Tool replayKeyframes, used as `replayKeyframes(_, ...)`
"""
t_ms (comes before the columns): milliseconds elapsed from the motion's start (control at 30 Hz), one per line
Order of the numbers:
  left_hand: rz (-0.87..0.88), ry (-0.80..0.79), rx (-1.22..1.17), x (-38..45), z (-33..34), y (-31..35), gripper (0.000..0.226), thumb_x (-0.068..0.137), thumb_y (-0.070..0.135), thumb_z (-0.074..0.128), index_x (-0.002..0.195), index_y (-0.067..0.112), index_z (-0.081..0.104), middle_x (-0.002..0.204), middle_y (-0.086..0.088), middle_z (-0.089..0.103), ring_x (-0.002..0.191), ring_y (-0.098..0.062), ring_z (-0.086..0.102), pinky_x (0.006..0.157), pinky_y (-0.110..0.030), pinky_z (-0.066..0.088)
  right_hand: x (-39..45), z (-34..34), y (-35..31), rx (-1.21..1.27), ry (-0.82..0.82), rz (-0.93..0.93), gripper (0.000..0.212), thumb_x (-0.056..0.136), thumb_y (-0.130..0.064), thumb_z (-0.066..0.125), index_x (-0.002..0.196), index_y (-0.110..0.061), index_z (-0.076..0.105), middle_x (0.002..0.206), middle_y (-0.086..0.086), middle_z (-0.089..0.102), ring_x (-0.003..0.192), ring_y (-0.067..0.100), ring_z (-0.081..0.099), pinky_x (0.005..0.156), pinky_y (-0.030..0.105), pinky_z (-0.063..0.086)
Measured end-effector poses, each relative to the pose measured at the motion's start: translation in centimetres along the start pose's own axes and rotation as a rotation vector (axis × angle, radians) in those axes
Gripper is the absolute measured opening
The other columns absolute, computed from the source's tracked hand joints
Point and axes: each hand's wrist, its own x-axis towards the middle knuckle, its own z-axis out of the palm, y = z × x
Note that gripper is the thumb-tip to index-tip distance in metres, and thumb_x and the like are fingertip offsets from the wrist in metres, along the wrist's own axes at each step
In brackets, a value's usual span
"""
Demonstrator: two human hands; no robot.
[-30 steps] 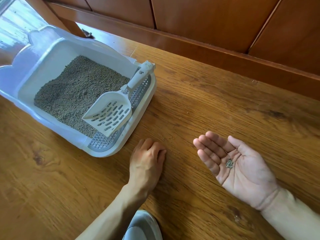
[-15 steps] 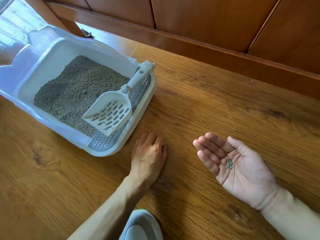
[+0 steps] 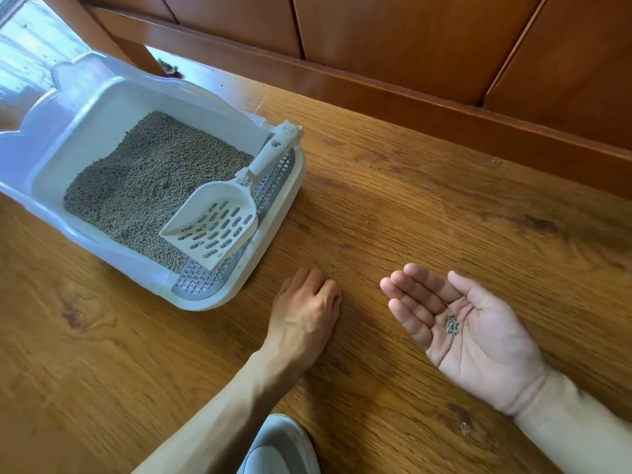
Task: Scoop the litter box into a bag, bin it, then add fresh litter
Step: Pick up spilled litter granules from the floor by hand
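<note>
A white litter box (image 3: 85, 111) with high translucent walls sits on the wooden floor at the left, holding grey-brown litter (image 3: 147, 186). A white slotted scoop (image 3: 215, 224) lies inside it over the grille, handle pointing up and to the right. My left hand (image 3: 304, 316) rests palm down on the floor just right of the box's near corner, fingers curled under and fingertips hidden. My right hand (image 3: 472, 333) is held palm up with fingers straight. A small heap of litter grains (image 3: 451, 325) lies in its palm.
The wooden floor (image 3: 444, 206) stretches to the right, with a few tiny crumbs (image 3: 335, 268) just ahead of my left hand. A wood-panelled wall with a skirting board (image 3: 410, 90) runs along the back. A grey shoe (image 3: 280, 446) shows at the bottom edge.
My left hand slid slightly forward on the floor and its fingers curled under. My right hand stayed still with the grains in its palm.
</note>
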Motion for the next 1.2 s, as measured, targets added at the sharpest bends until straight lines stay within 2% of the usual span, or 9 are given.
replayKeyframes(200,-0.031,-0.032,-0.044,-0.3,-0.2,0.2,0.019,0.100,0.027,0.046,0.093,0.016,0.060,0.090,0.001,0.055,0.083,-0.017,0.049,0.070,-0.032,0.049,-0.5,-0.3,-0.2,-0.038,0.106,-0.038,0.053,0.105,-0.032,0.026,0.133,0.004,0.052,0.140,0.023,0.051,0.140,0.032,0.036,0.111,0.040,0.039)
replayKeyframes(300,-0.002,-0.028,-0.054,-0.6,0.0,0.6,0.013,0.098,0.024,0.053,0.091,0.016,0.060,0.088,0.001,0.056,0.081,-0.017,0.049,0.069,-0.033,0.050,-0.4,-0.1,-0.1,0.050,0.149,-0.080,0.050,0.101,-0.030,0.031,0.118,0.003,0.066,0.127,0.023,0.061,0.129,0.033,0.052,0.095,0.039,0.053)
replayKeyframes(333,0.013,-0.025,-0.054,-0.6,0.1,0.6,0.010,0.097,0.022,0.056,0.090,0.016,0.060,0.088,0.001,0.056,0.081,-0.018,0.050,0.068,-0.034,0.050,-0.3,-0.1,-0.1,0.042,0.158,-0.067,0.051,0.101,-0.030,0.031,0.117,0.003,0.066,0.127,0.023,0.062,0.128,0.033,0.052,0.094,0.039,0.054)
replayKeyframes(433,0.033,-0.021,-0.033,-0.5,0.5,0.7,0.009,0.096,0.021,0.059,0.089,0.016,0.060,0.087,0.000,0.057,0.080,-0.018,0.050,0.068,-0.035,0.051,-0.3,0.5,-0.3,-0.041,0.116,-0.048,0.057,0.106,-0.033,0.018,0.137,0.005,0.046,0.144,0.024,0.045,0.144,0.031,0.026,0.114,0.041,0.032)
replayKeyframes(600,-0.013,-0.046,-0.006,-0.2,0.6,1.0,0.011,0.098,0.023,0.053,0.091,0.016,0.058,0.087,0.000,0.054,0.080,-0.018,0.049,0.070,-0.035,0.050,-0.8,0.1,-0.2,0.001,0.121,-0.058,0.052,0.103,-0.032,0.029,0.127,0.004,0.059,0.135,0.023,0.055,0.135,0.033,0.043,0.103,0.041,0.047)
replayKeyframes(700,-0.038,-0.054,-0.016,-0.1,0.4,1.3,0.015,0.099,0.026,0.048,0.093,0.016,0.058,0.089,0.000,0.054,0.082,-0.018,0.050,0.071,-0.034,0.050,-0.9,0.1,-0.2,0.057,0.216,-0.072,0.052,0.101,-0.032,0.031,0.117,0.003,0.067,0.126,0.023,0.062,0.126,0.034,0.054,0.091,0.040,0.055)
replayKeyframes(900,-0.012,-0.039,0.013,0.4,0.8,2.0,0.011,0.095,0.025,0.055,0.090,0.016,0.059,0.086,0.000,0.056,0.080,-0.019,0.051,0.068,-0.034,0.050,-0.7,0.7,0.0,-0.069,0.221,-0.071,0.056,0.105,-0.034,0.021,0.135,0.004,0.049,0.142,0.024,0.047,0.142,0.032,0.032,0.112,0.041,0.037)
replayKeyframes(1033,0.012,-0.038,0.041,0.6,1.0,2.1,0.011,0.097,0.021,0.056,0.090,0.013,0.057,0.085,-0.003,0.055,0.078,-0.021,0.051,0.068,-0.037,0.051,-1.0,0.9,0.0,0.047,0.241,-0.078,0.053,0.101,-0.032,0.030,0.115,0.003,0.067,0.126,0.023,0.062,0.126,0.034,0.054,0.091,0.040,0.055)
replayKeyframes(1200,-0.074,0.006,-0.052,1.1,-0.8,3.0,0.012,0.100,0.019,0.047,0.092,0.013,0.054,0.085,-0.002,0.050,0.076,-0.018,0.045,0.067,-0.040,0.049,-1.1,1.9,0.0,0.067,0.292,-0.123,0.052,0.099,-0.032,0.033,0.101,0.001,0.074,0.116,0.022,0.068,0.114,0.033,0.063,0.077,0.037,0.061)
